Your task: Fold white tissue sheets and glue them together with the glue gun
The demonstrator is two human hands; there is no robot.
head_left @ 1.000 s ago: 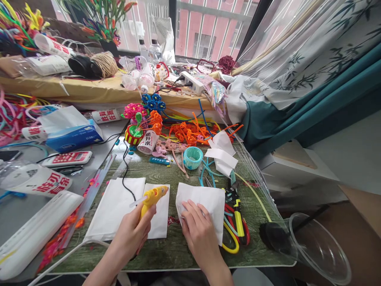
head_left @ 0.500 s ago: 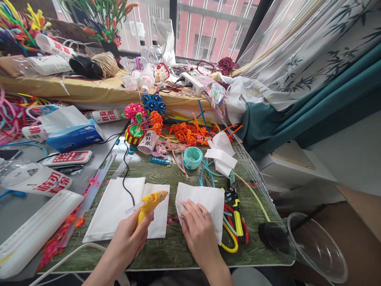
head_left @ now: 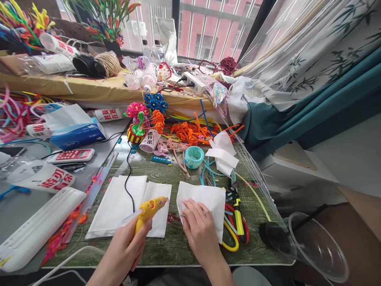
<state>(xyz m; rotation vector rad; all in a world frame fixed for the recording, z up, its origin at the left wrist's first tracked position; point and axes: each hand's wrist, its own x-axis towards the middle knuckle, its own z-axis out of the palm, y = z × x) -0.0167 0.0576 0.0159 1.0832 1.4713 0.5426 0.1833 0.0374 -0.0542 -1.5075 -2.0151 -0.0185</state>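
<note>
My left hand (head_left: pixel 131 240) is wrapped round the handle of a yellow hot glue gun (head_left: pixel 149 209), its nozzle facing right above a folded white sheet. A clear glue stick (head_left: pixel 130 217) pokes out of the gun's back. My right hand (head_left: pixel 198 226) lies flat, fingers stretched out, on a white square sheet (head_left: pixel 212 194) like a napkin. Left of it are more folded white sheets (head_left: pixel 114 202), partly behind my left hand. Right beside the square sheet lie yellow-handled wire strippers (head_left: pixel 238 216) and scissors with a yellow handle loop (head_left: pixel 233 243).
Behind the sheets stand a turquoise ring-shaped pot (head_left: pixel 194 157), orange pipe-cleaner pieces (head_left: pixel 186 133) and a white paper cup (head_left: pixel 149 141). A tissue box (head_left: pixel 77 133) and a power strip (head_left: pixel 38 228) are on the left. A clear plastic cup (head_left: pixel 317 250) sits by the right edge.
The glue gun in my left hand has dipped slightly toward me. My right hand stays on the white sheet. The view has shifted a little.
</note>
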